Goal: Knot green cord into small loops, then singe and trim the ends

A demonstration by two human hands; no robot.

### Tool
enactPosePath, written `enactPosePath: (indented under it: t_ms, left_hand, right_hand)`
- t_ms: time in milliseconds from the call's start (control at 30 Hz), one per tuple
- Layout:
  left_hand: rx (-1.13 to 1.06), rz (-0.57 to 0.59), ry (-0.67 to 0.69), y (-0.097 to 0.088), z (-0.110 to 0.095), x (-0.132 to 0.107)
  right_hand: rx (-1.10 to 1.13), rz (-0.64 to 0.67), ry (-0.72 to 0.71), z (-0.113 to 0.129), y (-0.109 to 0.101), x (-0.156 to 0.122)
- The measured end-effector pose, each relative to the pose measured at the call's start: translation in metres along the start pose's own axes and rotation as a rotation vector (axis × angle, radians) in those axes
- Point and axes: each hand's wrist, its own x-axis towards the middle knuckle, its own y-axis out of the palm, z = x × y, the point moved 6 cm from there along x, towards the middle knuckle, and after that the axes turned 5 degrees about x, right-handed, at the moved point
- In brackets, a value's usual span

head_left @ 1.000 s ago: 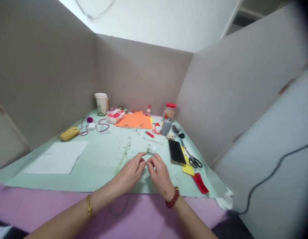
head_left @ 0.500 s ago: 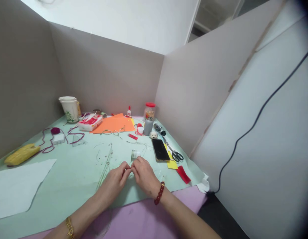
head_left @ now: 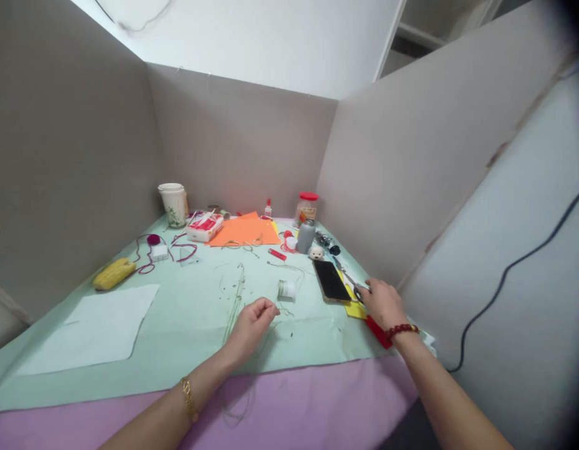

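Observation:
My left hand point(head_left: 254, 322) is closed in a pinch over the front of the green table covering, holding a thin green thread point(head_left: 285, 312) whose end shows by the fingertips. Just beyond it, a small thread spool point(head_left: 286, 289) lies on its side. Off to the right, my right hand point(head_left: 383, 302) has its fingers curled on the handles of black scissors point(head_left: 349, 274), which it partly covers. The blades point away, beside a black phone point(head_left: 331, 280). A red piece point(head_left: 378, 332) lies under the right wrist, and a yellow sheet point(head_left: 354, 309) is partly beneath the scissors.
Long green strands point(head_left: 235, 303) lie left of the spool. Farther back are a red lighter point(head_left: 277, 254), a grey bottle point(head_left: 306, 236), orange paper point(head_left: 247, 230) and a tissue pack point(head_left: 205, 227). A yellow corn-shaped object point(head_left: 115, 274) and white sheet point(head_left: 106, 328) sit left. Partition walls enclose the table.
My hands were together at the thread; the right has moved away to the scissors while the left keeps its pinch. The view has turned slightly left.

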Motion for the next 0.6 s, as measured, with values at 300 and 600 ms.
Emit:
enactPosePath:
  t_ms: [300,600]
  left_hand:
    - [-0.08,-0.008,-0.109,0.004,0.016,0.003]
    - [-0.177,-0.012,-0.206,0.006,0.021,0.001]
  right_hand:
    - [-0.092,0.197,0.141,-0.044,0.034,0.017]
    - [0.257,0.142,0.161,-0.042,0.006,0.007]
